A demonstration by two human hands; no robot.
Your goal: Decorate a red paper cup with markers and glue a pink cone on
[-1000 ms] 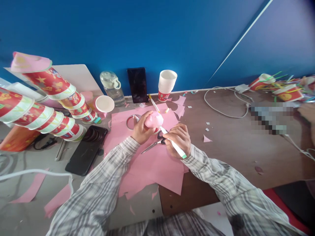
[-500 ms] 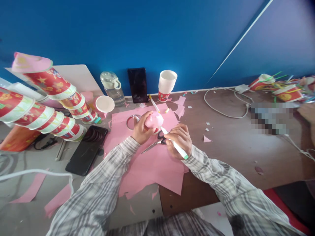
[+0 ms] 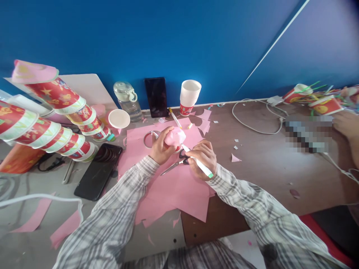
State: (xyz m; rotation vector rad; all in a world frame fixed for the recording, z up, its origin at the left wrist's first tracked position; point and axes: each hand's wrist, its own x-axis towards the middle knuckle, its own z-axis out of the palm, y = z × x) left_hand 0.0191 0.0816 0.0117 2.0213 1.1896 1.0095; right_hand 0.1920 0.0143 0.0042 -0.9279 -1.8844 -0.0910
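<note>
My left hand (image 3: pixel 162 147) is closed around a paper cup (image 3: pixel 175 137) whose top is covered with pink paper; a bit of its red side shows below. In my right hand (image 3: pixel 204 158) I grip a white marker (image 3: pixel 202 165) with a green end, its tip touching or just beside the cup's right edge. Beneath my hands lie pink paper sheets (image 3: pixel 168 194). Scissors (image 3: pixel 175 165) with dark handles rest on the paper between my hands. A roll of tape (image 3: pixel 148 140) sits left of the cup, and a yellow-ended marker (image 3: pixel 175 118) lies behind it.
Stacked red cups (image 3: pixel 50 134) lean at the left beside a black phone (image 3: pixel 98 172). Behind are an upright white cup (image 3: pixel 119 118), a water bottle (image 3: pixel 128 101), a standing phone (image 3: pixel 156 98) and nested cups (image 3: pixel 190 95). A cable (image 3: pixel 252 131) and another person's hand (image 3: pixel 346 125) are at right.
My right hand and the marker have shifted very slightly left. At the right, the other person's hand has come further into view. The cup stays in my left hand.
</note>
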